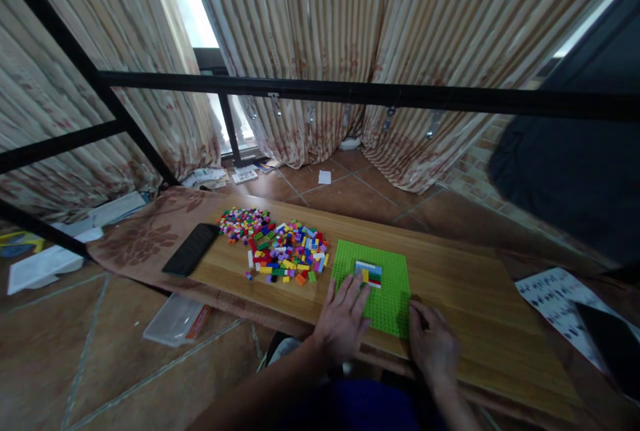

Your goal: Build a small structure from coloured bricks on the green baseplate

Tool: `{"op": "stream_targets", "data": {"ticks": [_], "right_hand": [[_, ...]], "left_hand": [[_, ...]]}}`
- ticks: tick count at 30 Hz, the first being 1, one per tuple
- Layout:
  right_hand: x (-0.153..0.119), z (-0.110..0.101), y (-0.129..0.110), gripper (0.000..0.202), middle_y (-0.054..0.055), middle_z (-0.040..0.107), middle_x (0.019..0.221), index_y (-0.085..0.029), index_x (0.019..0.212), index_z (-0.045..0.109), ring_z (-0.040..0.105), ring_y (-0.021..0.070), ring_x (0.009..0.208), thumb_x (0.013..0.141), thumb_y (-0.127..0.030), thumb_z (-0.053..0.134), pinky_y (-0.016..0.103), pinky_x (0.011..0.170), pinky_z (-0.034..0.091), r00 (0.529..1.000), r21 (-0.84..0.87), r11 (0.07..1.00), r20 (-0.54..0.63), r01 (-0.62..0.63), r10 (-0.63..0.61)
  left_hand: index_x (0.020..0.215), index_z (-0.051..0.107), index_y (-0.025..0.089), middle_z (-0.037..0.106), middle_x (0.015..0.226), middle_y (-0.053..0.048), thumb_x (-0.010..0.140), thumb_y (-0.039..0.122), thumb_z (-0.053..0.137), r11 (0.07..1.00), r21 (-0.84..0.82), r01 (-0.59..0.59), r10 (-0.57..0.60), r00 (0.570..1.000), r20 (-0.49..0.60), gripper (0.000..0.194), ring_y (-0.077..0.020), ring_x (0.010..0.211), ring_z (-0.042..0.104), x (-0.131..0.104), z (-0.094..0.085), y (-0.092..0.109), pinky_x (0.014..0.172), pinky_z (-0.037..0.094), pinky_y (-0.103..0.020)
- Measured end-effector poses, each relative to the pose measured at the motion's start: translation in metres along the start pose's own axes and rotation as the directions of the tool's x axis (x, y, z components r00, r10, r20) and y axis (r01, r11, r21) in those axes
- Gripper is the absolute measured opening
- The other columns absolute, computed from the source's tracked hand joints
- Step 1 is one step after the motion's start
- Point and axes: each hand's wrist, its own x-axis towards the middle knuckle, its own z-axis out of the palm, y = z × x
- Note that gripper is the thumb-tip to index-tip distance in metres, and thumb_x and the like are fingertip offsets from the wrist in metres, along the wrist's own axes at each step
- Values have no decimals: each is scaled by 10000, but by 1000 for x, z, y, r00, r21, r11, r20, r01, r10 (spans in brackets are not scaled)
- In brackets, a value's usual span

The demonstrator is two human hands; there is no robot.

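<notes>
A bright green studded baseplate (393, 311) lies on the wooden board. Near its upper middle sits a small block of bricks (370, 273) in white, blue, yellow, green and red rows. My left hand (344, 317) rests on the plate's left part, fingers stretched out, their tips at the lower left edge of the small block. Beside the plate's lower right edge is my right hand (434, 341), its fingers curled with thumb and index close together; whether anything is between them is too small to tell. Loose mixed bricks (290, 251) are heaped left of the plate.
A heap of tiny colourful pieces (244, 223) lies further left, beside a black phone (191, 249). The wooden board (470, 284) extends right towards a printed sheet (555, 304) and a dark flat object (607, 344). A black metal rail (320, 89) crosses beyond the board.
</notes>
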Motion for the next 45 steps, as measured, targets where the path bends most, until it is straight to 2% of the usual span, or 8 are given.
{"op": "stream_targets", "data": {"ticks": [5, 9, 14, 21, 23, 27, 33, 45], "right_hand": [[-1, 1, 3, 479, 120, 687, 925, -165, 935, 688, 634, 235, 776, 887, -511, 361, 336, 689, 476, 1000, -15, 1000, -7, 20, -20], [-2, 1, 4, 486, 118, 686, 943, -174, 936, 689, 632, 240, 759, 884, -515, 347, 334, 638, 467, 1000, -65, 998, 5, 12, -12], [-3, 1, 6, 470, 114, 689, 965, -181, 947, 689, 635, 249, 784, 871, -506, 359, 343, 650, 469, 1000, -80, 997, 10, 21, -20], [-2, 3, 11, 431, 108, 691, 931, -189, 930, 684, 636, 253, 757, 856, -480, 376, 357, 659, 476, 998, -90, 994, -1, 60, -60], [-2, 3, 11, 425, 112, 688, 948, -190, 934, 680, 636, 258, 767, 856, -472, 372, 363, 660, 476, 998, -97, 993, -1, 69, -69], [-2, 2, 8, 425, 106, 689, 950, -200, 928, 681, 634, 258, 752, 857, -475, 364, 353, 619, 466, 998, -122, 991, -8, 60, -61], [-3, 3, 8, 430, 99, 690, 938, -186, 934, 689, 626, 239, 722, 866, -469, 372, 336, 607, 449, 999, -153, 988, 0, 39, -39], [-3, 3, 8, 439, 97, 682, 959, -174, 944, 685, 629, 240, 785, 874, -473, 371, 330, 664, 462, 999, -126, 991, 27, 36, -33]], "left_hand": [[1365, 417, 174, 419, 1436, -140, 862, 292, 497, 993, 12, 121, -119, 986, -116, 523, -305, 1343, 337, -30, -15, -12, 1075, 278, -563], [1334, 434, 169, 484, 1370, -156, 863, 220, 490, 964, 34, 264, -251, 944, -214, 478, -302, 1281, 417, -53, -30, -38, 1039, 335, -551], [1315, 437, 192, 517, 1328, -134, 873, 207, 498, 928, 53, 368, -342, 900, -271, 446, -280, 1229, 468, -76, -42, -69, 1009, 383, -514], [1230, 508, 163, 562, 1246, -130, 882, 246, 504, 832, 37, 554, -498, 773, -392, 358, -275, 1116, 535, -87, -59, -113, 937, 440, -471], [1200, 539, 169, 584, 1205, -115, 886, 252, 498, 817, 38, 575, -514, 757, -403, 328, -267, 1082, 548, -84, -66, -124, 928, 446, -460], [1108, 609, 191, 614, 1145, -88, 889, 232, 484, 814, 59, 577, -513, 764, -391, 255, -248, 1021, 569, -75, -72, -136, 896, 464, -428], [1052, 640, 187, 638, 1123, -88, 875, 203, 497, 809, 85, 582, -526, 780, -339, 228, -248, 1003, 578, -68, -67, -143, 889, 449, -419], [961, 668, 202, 663, 1105, -78, 874, 239, 536, 818, 94, 567, -512, 793, -328, 162, -255, 1021, 579, -60, -62, -141, 928, 386, -427]]}}
